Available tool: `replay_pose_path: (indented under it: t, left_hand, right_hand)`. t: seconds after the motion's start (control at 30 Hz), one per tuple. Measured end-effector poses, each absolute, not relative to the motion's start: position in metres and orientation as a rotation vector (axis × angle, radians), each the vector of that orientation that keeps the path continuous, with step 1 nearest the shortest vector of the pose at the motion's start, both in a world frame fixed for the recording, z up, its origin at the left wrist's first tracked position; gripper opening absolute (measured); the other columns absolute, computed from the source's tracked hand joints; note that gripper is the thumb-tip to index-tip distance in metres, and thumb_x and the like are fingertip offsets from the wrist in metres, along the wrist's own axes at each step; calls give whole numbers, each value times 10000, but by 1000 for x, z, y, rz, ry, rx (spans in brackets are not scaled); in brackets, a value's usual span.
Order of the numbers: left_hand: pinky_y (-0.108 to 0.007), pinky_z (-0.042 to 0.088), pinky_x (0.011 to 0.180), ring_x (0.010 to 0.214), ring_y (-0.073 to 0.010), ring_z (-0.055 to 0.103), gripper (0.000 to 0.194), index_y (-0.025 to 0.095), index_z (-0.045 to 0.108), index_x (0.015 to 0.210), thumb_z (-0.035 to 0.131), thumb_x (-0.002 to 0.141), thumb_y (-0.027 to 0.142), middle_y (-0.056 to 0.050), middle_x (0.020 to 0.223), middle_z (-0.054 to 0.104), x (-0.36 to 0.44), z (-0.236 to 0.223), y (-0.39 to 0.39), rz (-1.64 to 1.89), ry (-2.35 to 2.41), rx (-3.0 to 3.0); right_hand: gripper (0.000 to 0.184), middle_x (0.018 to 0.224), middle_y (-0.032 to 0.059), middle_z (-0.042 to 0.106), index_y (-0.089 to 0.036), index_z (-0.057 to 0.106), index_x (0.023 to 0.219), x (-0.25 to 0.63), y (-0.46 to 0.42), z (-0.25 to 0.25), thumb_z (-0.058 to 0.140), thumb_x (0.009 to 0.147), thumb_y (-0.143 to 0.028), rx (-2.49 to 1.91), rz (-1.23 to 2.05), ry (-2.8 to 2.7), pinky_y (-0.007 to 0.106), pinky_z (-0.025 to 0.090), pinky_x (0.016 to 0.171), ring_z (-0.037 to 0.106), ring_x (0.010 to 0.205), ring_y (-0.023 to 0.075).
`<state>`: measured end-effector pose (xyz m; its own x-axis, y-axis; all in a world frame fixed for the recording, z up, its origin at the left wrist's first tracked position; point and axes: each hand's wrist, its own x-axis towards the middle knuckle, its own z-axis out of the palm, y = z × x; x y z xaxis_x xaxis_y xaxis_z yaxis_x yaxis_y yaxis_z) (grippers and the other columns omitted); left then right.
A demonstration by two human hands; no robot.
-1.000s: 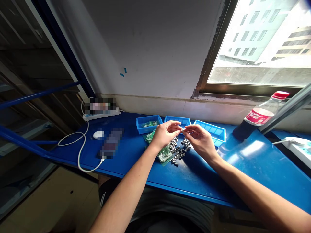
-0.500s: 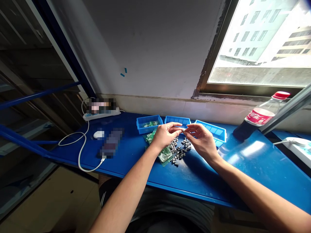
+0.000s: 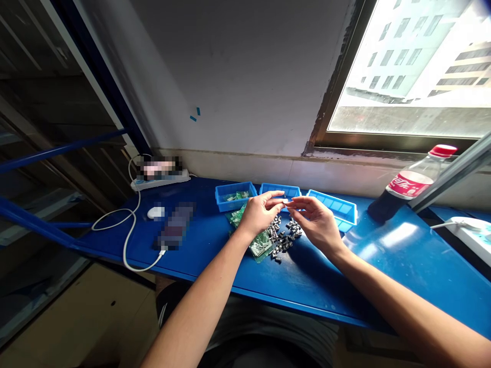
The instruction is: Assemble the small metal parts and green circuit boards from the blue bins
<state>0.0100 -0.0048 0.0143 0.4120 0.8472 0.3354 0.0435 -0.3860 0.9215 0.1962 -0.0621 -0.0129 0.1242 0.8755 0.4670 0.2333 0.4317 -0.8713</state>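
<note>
My left hand [image 3: 259,213] and my right hand [image 3: 315,223] meet above the table, fingertips almost touching. Pinched between them is a small pale piece [image 3: 285,201], too small to name. Under my hands lies a heap of small dark and silvery metal cylinders [image 3: 284,242]. Left of it, partly covered by my left hand, are green pieces that look like circuit boards with thin metal pins [image 3: 261,245]. Behind stand a left blue bin [image 3: 226,205] with small green boards inside, a middle blue bin [image 3: 278,189] and a right blue bin [image 3: 347,212], both partly hidden by my hands.
A cola bottle [image 3: 406,184] stands on the blue table [image 3: 307,291] at right, near a metal bar. At left lie a blurred phone-like object [image 3: 176,225], its white cable [image 3: 132,245], a white mouse-like item [image 3: 155,212] and a power strip [image 3: 163,181].
The fingers of both hands have shifted slightly, and the small pale piece shows more clearly and a little further left. The things on the table have stayed in place.
</note>
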Motion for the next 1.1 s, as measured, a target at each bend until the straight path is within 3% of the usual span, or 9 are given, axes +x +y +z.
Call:
replay_pose_path:
  t: [0.23,0.43,0.8,1.1]
  left_hand:
    - [-380,664,933,1000,-239,820,340,165,726,1201,813,873,146,-101,1043,837,12,15,-4,1183,759,1651]
    - [-328,646,832,885,-195,780,375,171,729,1139,900,816,253,-65,940,797,12,13,1,1267,828,1725]
    - [-394,648,961,1051,-241,800,386,183,685,1253,805,885,181,-113,1100,822,13,10,3,1236,698,1552]
    - [-361,632,911,962,-215,783,509,169,699,1197,940,758,259,-76,979,797,14,9,7,1299,731,1530]
  right_hand:
    - [351,1135,90,785,-269,668,1224,195,-62,-11,783,951,-459,-1055,629,-1402,456,641,917,770,1044,262]
    - [348,1102,76,776,-285,673,1219,197,-61,-15,772,954,-488,-1092,615,-1398,429,648,843,763,978,249]
    - [356,1054,64,762,-285,676,1227,197,-62,-13,749,965,-516,-1114,611,-1403,414,630,824,734,914,228]
    - [367,1054,60,753,-287,675,1224,198,-61,-15,755,957,-526,-1120,613,-1400,411,643,821,738,928,234]
